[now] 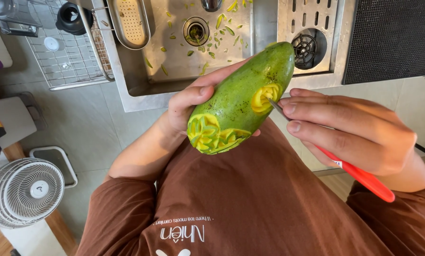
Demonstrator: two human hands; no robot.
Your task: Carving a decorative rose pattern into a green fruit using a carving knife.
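Observation:
My left hand (pixel 193 102) grips a green papaya (pixel 243 92) from behind, over the front edge of the sink. A yellow flower is carved in its side, and leaf patterns are cut into its near end. My right hand (pixel 350 128) holds a thin carving knife with a red handle (pixel 361 178). The knife's metal tip (pixel 275 105) touches the carved flower. I wear a brown shirt.
A steel sink (pixel 174 57) holds green peel scraps around the drain. An oval colander (pixel 129 21) rests in it, with a wire dish rack (pixel 70 52) to the left. A round rinser grate (pixel 307 47) is on the right. A white fan (pixel 25 192) stands on the floor.

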